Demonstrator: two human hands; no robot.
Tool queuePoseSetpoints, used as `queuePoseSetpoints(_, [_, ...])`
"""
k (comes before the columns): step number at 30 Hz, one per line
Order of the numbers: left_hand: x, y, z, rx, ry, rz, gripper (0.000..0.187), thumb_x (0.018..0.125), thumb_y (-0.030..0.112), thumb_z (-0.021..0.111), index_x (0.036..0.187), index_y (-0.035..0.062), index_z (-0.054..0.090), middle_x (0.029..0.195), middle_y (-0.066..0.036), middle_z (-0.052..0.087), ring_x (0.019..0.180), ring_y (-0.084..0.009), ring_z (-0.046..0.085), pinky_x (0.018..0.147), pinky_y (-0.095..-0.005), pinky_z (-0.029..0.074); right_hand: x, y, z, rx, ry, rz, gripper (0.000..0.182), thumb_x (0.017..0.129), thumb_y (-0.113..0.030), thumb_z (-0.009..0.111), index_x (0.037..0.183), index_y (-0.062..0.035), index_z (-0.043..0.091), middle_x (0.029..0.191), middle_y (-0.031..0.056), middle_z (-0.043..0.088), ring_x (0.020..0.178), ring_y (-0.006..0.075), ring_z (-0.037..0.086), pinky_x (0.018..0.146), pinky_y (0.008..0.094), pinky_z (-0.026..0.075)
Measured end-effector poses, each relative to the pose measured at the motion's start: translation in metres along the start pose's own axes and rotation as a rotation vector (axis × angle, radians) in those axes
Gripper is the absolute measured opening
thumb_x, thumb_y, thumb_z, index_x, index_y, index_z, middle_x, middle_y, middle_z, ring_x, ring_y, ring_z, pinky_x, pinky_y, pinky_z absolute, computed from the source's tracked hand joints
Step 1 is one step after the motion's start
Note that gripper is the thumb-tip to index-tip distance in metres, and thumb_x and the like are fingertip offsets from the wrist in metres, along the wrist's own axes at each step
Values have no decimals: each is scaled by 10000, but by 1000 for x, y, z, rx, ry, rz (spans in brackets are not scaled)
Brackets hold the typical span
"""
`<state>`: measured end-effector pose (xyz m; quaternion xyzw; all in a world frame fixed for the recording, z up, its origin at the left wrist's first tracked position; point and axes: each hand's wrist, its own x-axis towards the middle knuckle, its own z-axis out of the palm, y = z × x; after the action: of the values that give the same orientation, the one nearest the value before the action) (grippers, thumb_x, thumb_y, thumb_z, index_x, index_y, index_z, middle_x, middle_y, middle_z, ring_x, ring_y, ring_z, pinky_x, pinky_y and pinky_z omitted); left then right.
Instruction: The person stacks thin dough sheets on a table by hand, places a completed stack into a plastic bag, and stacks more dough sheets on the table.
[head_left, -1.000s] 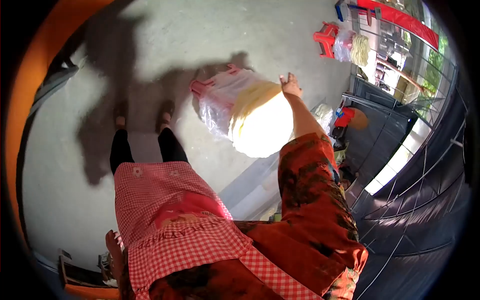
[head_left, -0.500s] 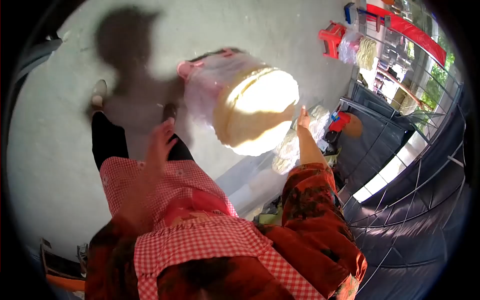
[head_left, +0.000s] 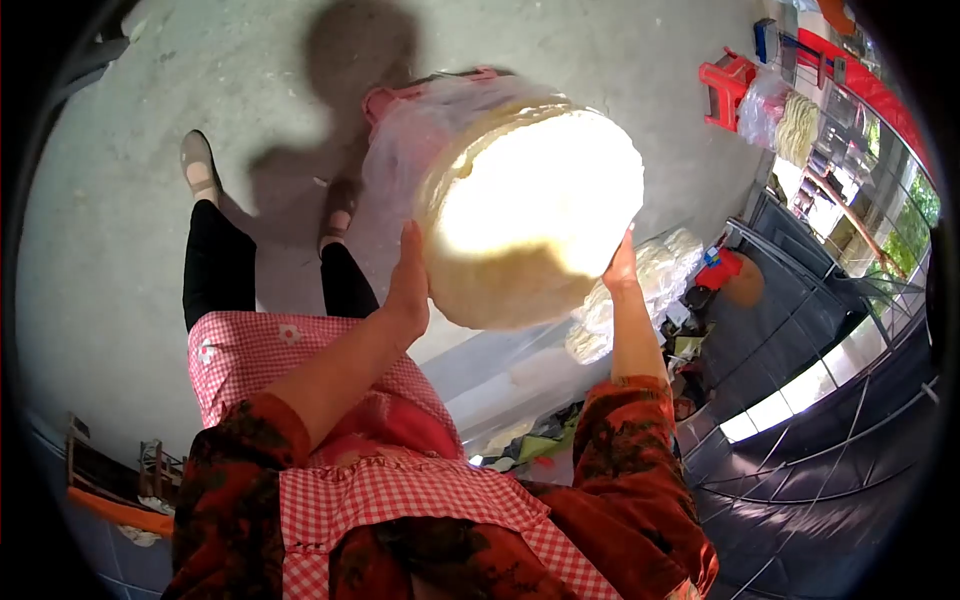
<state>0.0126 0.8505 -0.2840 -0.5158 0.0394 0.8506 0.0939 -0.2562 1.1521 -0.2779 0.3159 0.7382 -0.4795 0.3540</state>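
A stack of thin, round, pale yellow sheets (head_left: 530, 215) stands in front of me, its top glaring in sunlight. Clear plastic wrap (head_left: 400, 160) surrounds its far left side, over a pink-red stool (head_left: 378, 103). My left hand (head_left: 408, 285) presses against the near left edge of the stack, fingers partly hidden behind it. On the right edge lies my right hand (head_left: 621, 262), thumb up along the rim and the other fingers mostly out of sight. The stack sits between both hands.
Bagged pale bundles (head_left: 660, 265) lie right of the stack. A red stool (head_left: 727, 88) with more bundles (head_left: 797, 128) is at the upper right, near a metal frame with dark sheeting (head_left: 780, 300). My feet are on the concrete floor (head_left: 120, 250) at left.
My left hand has moved from above the apron to the stack's left edge. My right hand now touches the right edge. The view has shifted slightly.
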Motion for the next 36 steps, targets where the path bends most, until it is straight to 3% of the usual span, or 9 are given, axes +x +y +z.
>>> queuePoseSetpoints(5, [16, 1, -26, 7, -30, -66, 724, 945, 617, 292, 1411, 67, 359, 1397, -79, 414, 1240, -188, 409, 1011, -278, 326, -26, -19, 7, -246, 467, -2, 603, 984, -483, 355, 1333, 2, 434, 1309, 118, 516, 1201, 248, 478, 1004, 354, 381])
queuePoseSetpoints(8, [10, -1, -47, 18, 174, 41, 596, 966, 507, 401, 1370, 69, 402, 1373, -85, 426, 1189, -194, 465, 943, -268, 393, -34, -12, -1, -583, 652, -628, 544, 980, -390, 445, 1293, 54, 439, 1275, 178, 512, 1214, 274, 453, 1013, 376, 360])
queuePoseSetpoints(11, [7, -49, -81, 554, 247, 502, 452, 937, 288, 550, 1305, 50, 440, 1339, -96, 433, 1111, -186, 516, 846, -276, 451, -106, -14, 78, -1144, 452, -1031, 487, 931, -224, 538, 1301, 66, 409, 1355, 256, 408, 1260, 355, 404, 1081, 406, 299])
queuePoseSetpoints(14, [-45, -51, -90, 538, 104, 369, 378, 877, 110, 599, 1227, 21, 485, 1233, -109, 508, 1035, -198, 553, 804, -290, 471, -181, 19, 195, -1054, 78, -958, 512, 854, -198, 598, 1307, -10, 453, 1362, 221, 422, 1276, 409, 372, 1069, 490, 290])
queuePoseSetpoints(16, [-64, -59, -114, 601, 50, 282, 318, 885, 119, 584, 1181, 23, 518, 1133, -102, 555, 984, -197, 566, 792, -287, 472, -208, 46, 243, -1271, -273, -1231, 394, 790, -99, 645, 1174, -44, 572, 1293, 195, 498, 1242, 395, 430, 1047, 486, 327])
queuePoseSetpoints(24, [-131, 20, -248, 218, 189, 278, 201, 857, 165, 594, 1025, 54, 596, 951, -90, 602, 853, -176, 558, 780, -290, 471, -316, 121, 341, -1089, -740, -209, 277, 856, -137, 584, 1117, -45, 597, 1039, 188, 636, 1006, 349, 607, 862, 396, 487])
queuePoseSetpoints(28, [-187, 71, -331, 58, 346, 426, 231, 909, 212, 524, 1077, 60, 570, 1022, -96, 579, 919, -219, 551, 833, -339, 461, -340, 116, 406, -1538, -816, -312, 451, 911, -413, 501, 1196, -71, 575, 1099, 210, 629, 1007, 355, 607, 868, 434, 466])
queuePoseSetpoints(34, [-319, 166, -401, -644, 35, 572, 294, 988, 283, 417, 1155, 69, 530, 1127, -105, 545, 1019, -283, 540, 911, -412, 447, -345, 79, 523, -1601, -885, -617, 333, 840, -345, 617, 1031, -75, 660, 975, 156, 676, 910, 289, 647, 814, 391, 494])
queuePoseSetpoints(36, [-317, 166, -447, -336, 143, 785, 274, 993, 284, 420, 1130, 74, 531, 1097, -108, 552, 1010, -301, 548, 893, -436, 458, -391, 51, 595, -1776, -859, -725, 338, 844, -343, 616, 1036, -68, 655, 951, 151, 680, 894, 298, 648, 807, 387, 499])
